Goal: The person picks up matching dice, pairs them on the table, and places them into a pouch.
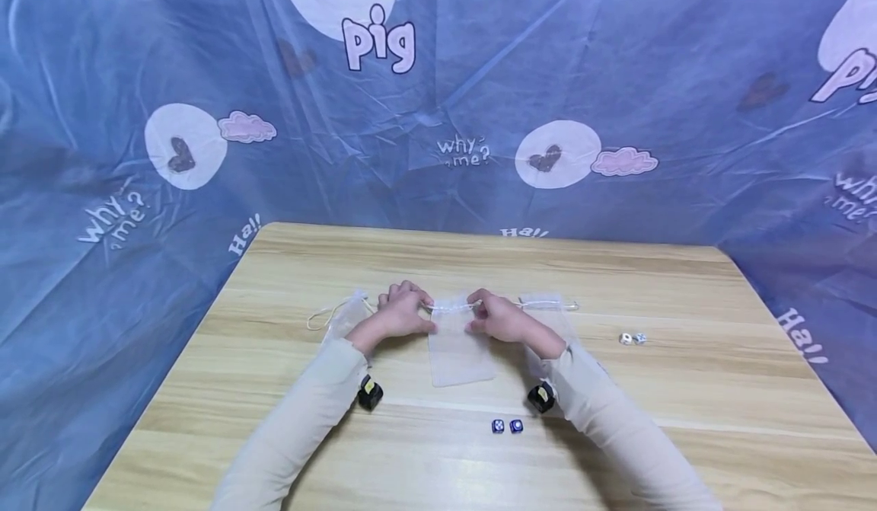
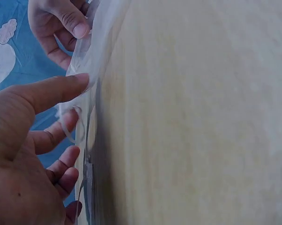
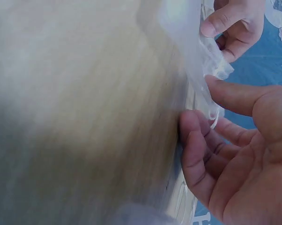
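Note:
A sheer white drawstring pouch (image 1: 461,351) lies flat in the middle of the table, its gathered top edge and cord toward the far side. My left hand (image 1: 404,311) holds the pouch's top left corner between thumb and fingers; in the left wrist view a loop of cord (image 2: 66,124) hangs by the index finger. Opposite it, my right hand (image 1: 500,317) holds the top right corner, with the thumb on the sheer fabric (image 3: 197,70) in the right wrist view. The fingertips behind the fabric are partly hidden.
A second sheer pouch (image 1: 347,319) with a cord lies beside the left wrist, and a third pouch (image 1: 544,314) lies partly under the right forearm. Two blue dice (image 1: 507,426) sit near the front. Two white dice (image 1: 632,338) are at the right. A blue printed curtain (image 1: 438,100) stands behind.

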Demonstrator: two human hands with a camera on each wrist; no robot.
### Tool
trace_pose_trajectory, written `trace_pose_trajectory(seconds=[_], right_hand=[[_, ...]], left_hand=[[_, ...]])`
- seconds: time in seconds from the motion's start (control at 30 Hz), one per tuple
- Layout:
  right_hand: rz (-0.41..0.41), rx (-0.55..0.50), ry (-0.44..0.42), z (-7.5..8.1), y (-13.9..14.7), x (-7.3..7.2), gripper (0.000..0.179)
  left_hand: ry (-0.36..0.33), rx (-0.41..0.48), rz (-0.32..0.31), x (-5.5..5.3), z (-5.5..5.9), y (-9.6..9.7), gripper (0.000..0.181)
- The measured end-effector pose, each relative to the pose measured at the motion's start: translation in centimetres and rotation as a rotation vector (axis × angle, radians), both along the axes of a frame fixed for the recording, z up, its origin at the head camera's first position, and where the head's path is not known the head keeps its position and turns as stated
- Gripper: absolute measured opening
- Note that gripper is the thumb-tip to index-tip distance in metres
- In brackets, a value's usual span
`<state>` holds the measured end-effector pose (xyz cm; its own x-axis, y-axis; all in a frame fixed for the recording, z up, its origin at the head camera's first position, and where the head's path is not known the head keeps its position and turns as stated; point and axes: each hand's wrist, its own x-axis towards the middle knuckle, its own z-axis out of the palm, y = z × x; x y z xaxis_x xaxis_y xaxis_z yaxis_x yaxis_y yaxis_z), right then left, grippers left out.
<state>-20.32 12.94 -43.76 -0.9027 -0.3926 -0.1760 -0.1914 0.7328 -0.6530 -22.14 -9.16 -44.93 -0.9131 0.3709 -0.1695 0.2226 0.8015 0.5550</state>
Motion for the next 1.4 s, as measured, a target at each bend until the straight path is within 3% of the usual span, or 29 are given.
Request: trace_pose_trajectory(seconds=[0.27, 0.5, 0.7, 0.9, 1.07, 1.23, 1.4], right_hand=[[-0.048, -0.264, -0.047, 0.2, 0.7, 0.7, 0.026], [-0.046, -0.364, -0.027, 0.8, 1.2, 0.9, 0.017], [-0.065, -0.383, 0.007, 1.8, 1.6, 1.2, 0.016], [-0.024, -0.342, 0.117, 2.1, 1.5, 1.7, 0.011], [0.0, -0.302, 0.192, 2.5, 1.3, 2.0, 0.009], [-0.014, -0.349, 0.194, 3.1, 1.4, 2.2, 0.007], [0.004, -0.392, 0.17, 3.2, 1.4, 2.3, 0.007]], left_hand=[[-0.01, 0.202, 0.016, 0.2, 0.7, -0.2, 0.034], [-0.119, 0.482, -0.062, 0.5, 1.1, -0.7, 0.023], [-0.11, 0.519, -0.114, 0.9, 1.8, -1.2, 0.025], [-0.093, 0.575, -0.165, 1.3, 2.5, -1.4, 0.02], [-0.098, 0.591, -0.172, 1.3, 2.7, -1.5, 0.017], [-0.117, 0.642, -0.178, 1.5, 3.1, -1.6, 0.017], [-0.099, 0.637, -0.164, 1.6, 3.3, -1.7, 0.013]])
